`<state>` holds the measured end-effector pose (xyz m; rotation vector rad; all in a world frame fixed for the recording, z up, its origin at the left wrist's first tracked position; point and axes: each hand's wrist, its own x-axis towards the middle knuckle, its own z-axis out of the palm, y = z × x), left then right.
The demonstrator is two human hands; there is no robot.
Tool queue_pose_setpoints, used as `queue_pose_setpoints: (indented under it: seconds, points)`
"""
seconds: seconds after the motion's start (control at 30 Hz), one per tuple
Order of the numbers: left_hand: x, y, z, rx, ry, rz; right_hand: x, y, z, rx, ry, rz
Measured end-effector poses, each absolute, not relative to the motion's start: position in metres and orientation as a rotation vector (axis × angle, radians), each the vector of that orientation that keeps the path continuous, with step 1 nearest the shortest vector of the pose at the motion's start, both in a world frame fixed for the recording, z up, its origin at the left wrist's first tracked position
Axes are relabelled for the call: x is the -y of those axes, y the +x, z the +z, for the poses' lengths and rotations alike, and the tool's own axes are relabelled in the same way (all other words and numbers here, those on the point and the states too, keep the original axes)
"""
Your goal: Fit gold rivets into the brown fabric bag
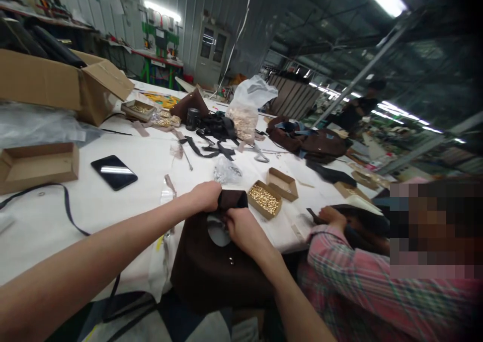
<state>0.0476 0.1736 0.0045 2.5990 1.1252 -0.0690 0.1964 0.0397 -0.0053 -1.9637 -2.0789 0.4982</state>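
Observation:
A dark brown bag [204, 274] leans at the table's near edge, over my lap. My left hand [207, 196] is closed on its top edge at the left, the fingertips hidden behind the material. Closed with bent fingers, my right hand [243, 229] grips the bag's upper part at the right, beside a rounded grey patch [218, 231]. Two small shiny metal studs [231, 260] show on the bag's face below that hand. Just beyond the bag, a small cardboard box [264, 199] holds many gold-coloured metal pieces.
Another cardboard box [283, 182] and a clear plastic bag [227, 171] of silvery bits lie ahead. A phone [114, 172] and a shallow carton [37, 166] are on the left. At right, a co-worker in a plaid sleeve [350, 266] handles dark material. Black straps [211, 148] lie farther back.

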Motion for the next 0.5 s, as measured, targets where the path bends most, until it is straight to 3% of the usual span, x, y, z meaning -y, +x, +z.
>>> queue_pose_setpoints:
  seconds: [0.5]
  points:
    - [-0.174, 0.04, -0.017, -0.978, 2.543, -0.087, -0.078, 0.23, -0.023, 1.984, -1.955, 0.582]
